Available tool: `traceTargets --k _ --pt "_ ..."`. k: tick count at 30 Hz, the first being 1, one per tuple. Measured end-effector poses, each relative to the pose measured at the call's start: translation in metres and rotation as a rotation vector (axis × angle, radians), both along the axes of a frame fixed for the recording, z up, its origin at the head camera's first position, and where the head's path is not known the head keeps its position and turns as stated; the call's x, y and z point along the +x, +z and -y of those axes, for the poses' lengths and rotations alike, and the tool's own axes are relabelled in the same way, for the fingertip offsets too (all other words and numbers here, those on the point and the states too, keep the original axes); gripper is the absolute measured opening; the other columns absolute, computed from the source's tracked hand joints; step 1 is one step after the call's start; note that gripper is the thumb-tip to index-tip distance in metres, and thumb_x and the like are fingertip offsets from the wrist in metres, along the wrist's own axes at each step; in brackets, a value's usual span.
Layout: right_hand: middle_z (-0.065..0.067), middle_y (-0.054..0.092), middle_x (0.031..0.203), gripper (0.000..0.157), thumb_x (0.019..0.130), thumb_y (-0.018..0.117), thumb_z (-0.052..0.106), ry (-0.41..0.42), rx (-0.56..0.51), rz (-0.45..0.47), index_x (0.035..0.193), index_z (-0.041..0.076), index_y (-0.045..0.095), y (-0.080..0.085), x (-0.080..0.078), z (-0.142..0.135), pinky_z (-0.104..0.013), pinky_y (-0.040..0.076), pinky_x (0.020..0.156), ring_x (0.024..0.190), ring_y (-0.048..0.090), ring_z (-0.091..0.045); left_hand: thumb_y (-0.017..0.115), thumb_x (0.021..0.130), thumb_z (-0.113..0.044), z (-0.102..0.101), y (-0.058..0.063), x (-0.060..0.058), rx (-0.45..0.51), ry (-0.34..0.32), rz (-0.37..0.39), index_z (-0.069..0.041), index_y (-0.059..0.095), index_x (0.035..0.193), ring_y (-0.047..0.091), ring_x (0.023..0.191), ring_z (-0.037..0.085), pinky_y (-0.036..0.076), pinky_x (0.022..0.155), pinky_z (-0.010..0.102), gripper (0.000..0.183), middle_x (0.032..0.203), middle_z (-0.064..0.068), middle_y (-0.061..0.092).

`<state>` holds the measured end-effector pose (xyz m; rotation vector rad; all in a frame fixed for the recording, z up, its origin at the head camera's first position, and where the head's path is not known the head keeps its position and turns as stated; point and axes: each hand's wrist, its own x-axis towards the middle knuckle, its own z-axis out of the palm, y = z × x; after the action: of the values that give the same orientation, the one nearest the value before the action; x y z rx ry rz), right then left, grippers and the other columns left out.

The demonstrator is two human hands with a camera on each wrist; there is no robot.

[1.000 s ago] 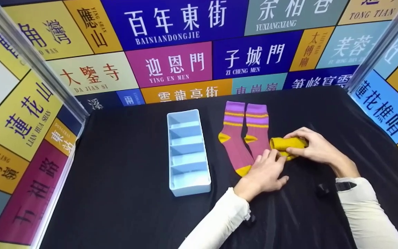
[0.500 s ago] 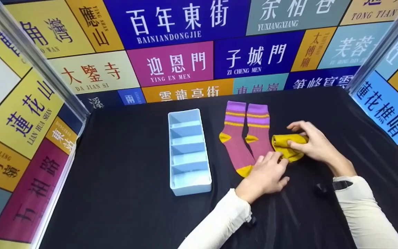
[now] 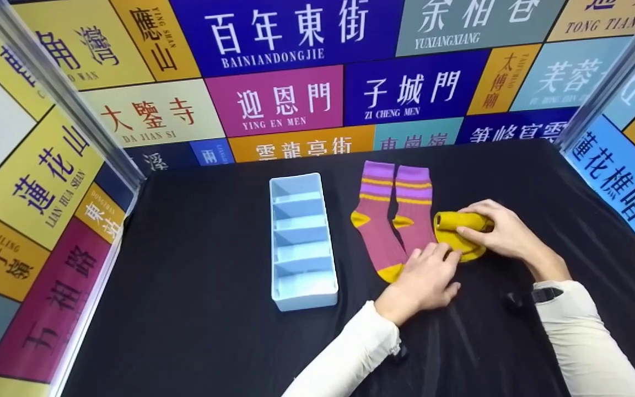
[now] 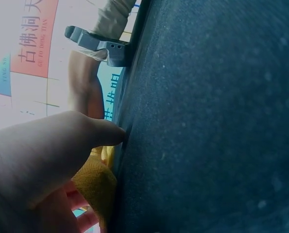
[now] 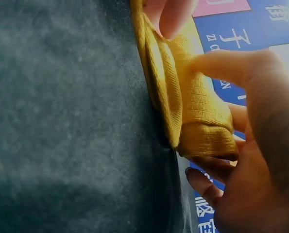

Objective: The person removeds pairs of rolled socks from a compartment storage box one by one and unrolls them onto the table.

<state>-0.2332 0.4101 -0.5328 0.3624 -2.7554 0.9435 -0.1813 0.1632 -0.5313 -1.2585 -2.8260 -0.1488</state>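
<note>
A yellow sock (image 3: 463,221) lies partly rolled on the black cloth, its far side a tube and its near side flat; I cannot tell whether it is one sock or two. My right hand (image 3: 502,229) grips the roll, thumb in front and fingers behind; the right wrist view shows the folded layers of the sock (image 5: 202,116) close up. My left hand (image 3: 422,278) rests its fingertips on the sock's near left edge, thumb held apart. Just left of the roll, a pair of pink socks (image 3: 378,231) with purple and yellow bands lies flat, one toe partly behind my left hand.
Left of the pink socks stands a light blue organizer box (image 3: 302,300) with several compartments in a row. Black cloth (image 3: 196,264) covers the table. Walls of coloured sign panels (image 3: 273,102) enclose the back and sides, with clear corner posts.
Half a second ago the roll was looser and my right fingers were lifted off it. Now they are back around a tighter tube. My left hand has barely moved.
</note>
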Motion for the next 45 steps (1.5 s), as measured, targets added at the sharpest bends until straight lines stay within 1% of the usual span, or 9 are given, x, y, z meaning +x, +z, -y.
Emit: traceTargets --k 5,8,14,20,22,27,32,39,45 --pt "-0.015 0.069 0.127 0.042 0.095 0.085 0.027 -0.04 -0.028 -0.016 0.131 0.008 0.075 -0.001 -0.005 0.004 -0.015 0.039 0.092 0.112 0.06 -0.029 0.063 0.104 -0.054 0.0 -0.001 -0.001 -0.01 0.001 -0.01 -0.024 0.053 0.155 0.05 0.138 0.012 0.046 0.103 0.03 0.06 0.149 -0.005 0.054" --pt "-0.018 0.066 0.131 0.045 0.094 0.085 0.022 -0.081 -0.037 -0.066 0.135 0.01 0.071 -0.002 -0.01 0.007 -0.03 0.041 0.1 0.118 0.06 -0.034 0.063 0.104 -0.053 0.0 0.0 -0.001 -0.007 -0.009 -0.006 -0.025 0.056 0.153 0.051 0.136 0.012 0.046 0.102 0.03 0.057 0.146 -0.006 0.055" --pt "-0.018 0.067 0.125 0.024 0.099 0.08 0.026 -0.108 0.021 -0.047 0.119 0.012 0.075 0.0 -0.013 0.009 -0.058 0.045 0.098 0.114 0.06 -0.039 0.065 0.104 -0.05 0.002 0.0 -0.006 0.007 -0.026 0.061 -0.027 0.056 0.155 0.05 0.137 0.012 0.047 0.107 0.031 0.057 0.148 -0.006 0.055" --pt "-0.026 0.055 0.152 0.04 0.094 0.083 0.029 -0.073 0.135 0.014 0.128 0.009 0.074 -0.001 -0.013 0.005 -0.073 0.03 0.102 0.137 0.044 -0.055 0.065 0.105 -0.048 0.004 0.001 -0.009 0.019 -0.038 0.095 -0.028 0.056 0.156 0.05 0.137 0.012 0.047 0.107 0.03 0.055 0.149 -0.007 0.054" --pt "-0.027 0.053 0.153 0.039 0.095 0.083 0.026 -0.077 0.148 0.0 0.128 0.007 0.075 -0.002 -0.014 0.005 -0.072 0.028 0.099 0.138 0.042 -0.056 0.065 0.105 -0.048 0.004 0.001 -0.009 0.02 -0.039 0.099 -0.028 0.056 0.155 0.049 0.138 0.012 0.047 0.108 0.03 0.055 0.15 -0.007 0.054" --pt "-0.023 0.065 0.137 0.042 0.098 0.08 0.022 -0.119 0.127 -0.035 0.134 0.004 0.071 -0.002 -0.016 0.008 -0.06 0.029 0.09 0.126 0.057 -0.048 0.065 0.104 -0.048 0.005 0.002 -0.008 0.022 -0.034 0.103 -0.029 0.055 0.155 0.048 0.14 0.011 0.046 0.108 0.03 0.055 0.15 -0.007 0.053" --pt "-0.025 0.072 0.125 0.047 0.097 0.082 0.025 -0.198 0.054 -0.075 0.132 0.003 0.06 -0.001 -0.019 0.01 -0.064 0.037 0.098 0.114 0.067 -0.047 0.066 0.104 -0.047 0.006 0.003 -0.007 0.027 -0.033 0.105 -0.029 0.056 0.155 0.048 0.139 0.012 0.046 0.108 0.031 0.055 0.15 -0.007 0.053" --pt "-0.024 0.064 0.123 0.05 0.094 0.085 0.033 -0.32 -0.012 -0.097 0.125 0.004 0.059 -0.001 -0.025 0.012 -0.059 0.045 0.096 0.11 0.06 -0.043 0.067 0.103 -0.048 0.006 0.003 -0.007 0.022 -0.034 0.099 -0.03 0.056 0.155 0.05 0.137 0.011 0.047 0.105 0.031 0.055 0.148 -0.008 0.054" --pt "-0.023 0.063 0.12 0.03 0.096 0.083 0.027 -0.323 0.038 -0.139 0.112 0.005 0.072 -0.001 -0.03 0.016 -0.06 0.042 0.096 0.11 0.058 -0.043 0.068 0.103 -0.05 0.005 0.003 -0.008 0.014 -0.021 0.126 -0.033 0.055 0.154 0.048 0.135 0.01 0.046 0.105 0.029 0.056 0.146 -0.011 0.053"
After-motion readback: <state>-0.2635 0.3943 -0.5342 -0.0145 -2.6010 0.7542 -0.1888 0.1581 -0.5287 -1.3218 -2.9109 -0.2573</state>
